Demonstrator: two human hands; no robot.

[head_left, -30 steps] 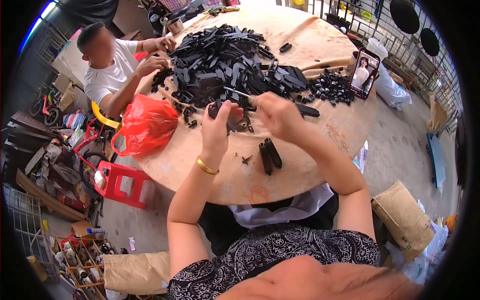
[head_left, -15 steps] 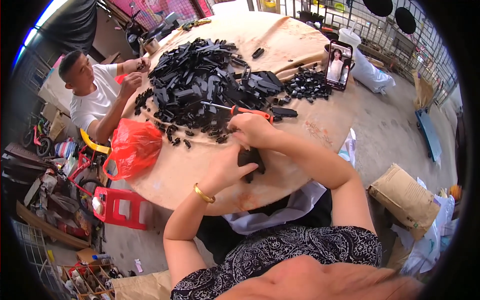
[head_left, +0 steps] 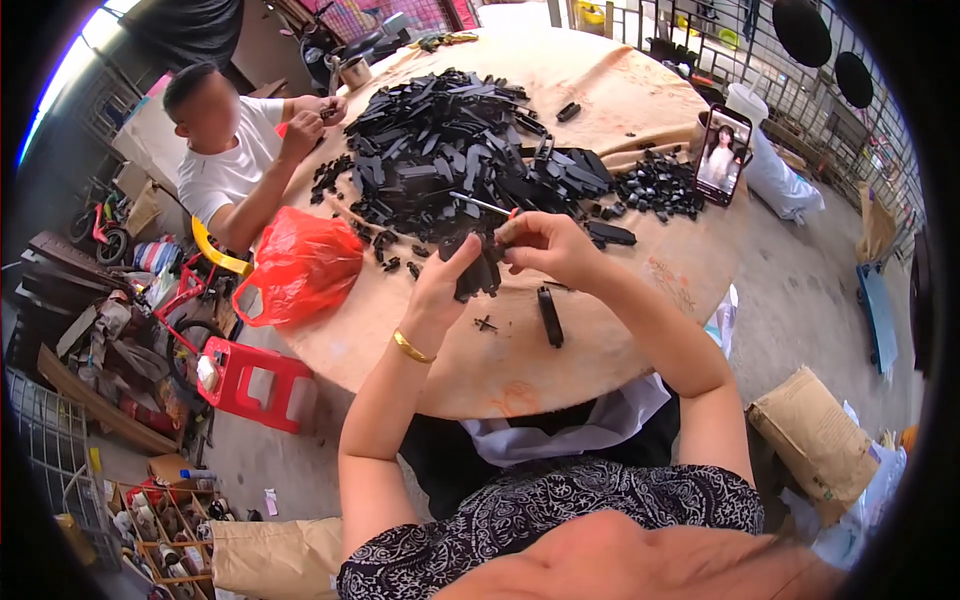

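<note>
Over the near part of the round table [head_left: 440, 385], my left hand [head_left: 443, 285] is closed around several black plastic parts [head_left: 478, 272], thumb on top. My right hand [head_left: 548, 243] meets them from the right, its fingertips pinched at their edge; whatever small piece they grip is too hidden to name. Just beyond lies a screwdriver [head_left: 482, 204], its handle mostly covered by my right hand. Nearer to me, a long black plastic part [head_left: 550, 317] and a small black cross-shaped bit [head_left: 486, 324] rest on the cloth.
A large heap of black plastic parts [head_left: 430, 140] covers the table's middle, with a smaller pile [head_left: 660, 185] to its right. A phone [head_left: 722, 155] stands upright there. At left are a red plastic bag [head_left: 305, 270], a co-worker [head_left: 235, 150] handling a small part, and a red stool [head_left: 255, 385].
Both hands have lifted away from the near table edge toward the heap, the left now gripping black parts. The long black part and small bit now show on the cloth. The view has shifted.
</note>
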